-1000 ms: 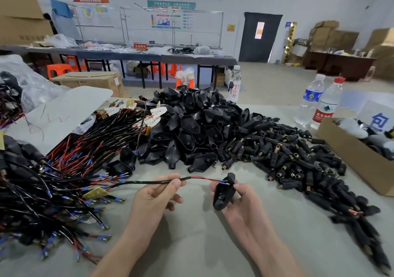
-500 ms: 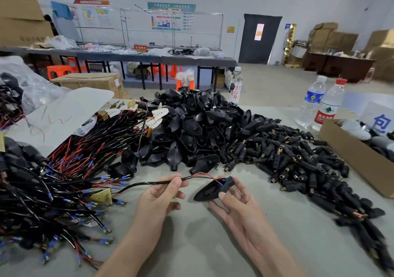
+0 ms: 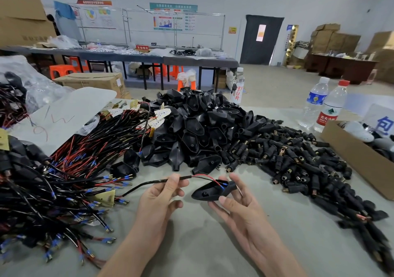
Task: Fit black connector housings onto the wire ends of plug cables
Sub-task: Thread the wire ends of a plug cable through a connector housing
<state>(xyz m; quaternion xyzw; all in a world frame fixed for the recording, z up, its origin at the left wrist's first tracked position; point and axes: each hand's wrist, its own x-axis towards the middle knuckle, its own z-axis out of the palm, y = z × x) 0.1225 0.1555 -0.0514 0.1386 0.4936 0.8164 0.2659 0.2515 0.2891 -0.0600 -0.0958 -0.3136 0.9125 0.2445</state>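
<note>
The person works over the grey desk (image 3: pixel 191 244), near its front edge. The left hand (image 3: pixel 158 200) pinches a black cable (image 3: pixel 145 184) between thumb and forefinger, just behind the place where the outer sheath ends. The right hand (image 3: pixel 241 210) grasps one black housing (image 3: pixel 210 191), with the thumb below and the fingers behind its neck. The wire ends (image 3: pixel 221 185), one red and one black, carry blue sleeves and lie at the mouth of this neck; whether they are inside it cannot be told. The step in hand seems to be the threading of the wires into the neck. To do it well, the left hand should probably grip close to the bare wires, because such thin wires bend easily when they are pushed from far. Both ends should go in together and side by side, and the right hand should turn the neck toward the cable so the wires do not make a sharp curve. The housing looks like moulded plastic or rubber with a dull shine. It is a flat teardrop shell with a small hole, and it narrows to a round tube. The cable sheath is smooth, round and flexible. Behind the hands lies a heap of housings (image 3: pixel 198 127) of the same kind. At the right are short black cylinders (image 3: pixel 287 155) with brass-coloured inserts, and at the left a tangle of cables (image 3: pixel 74 170).
</note>
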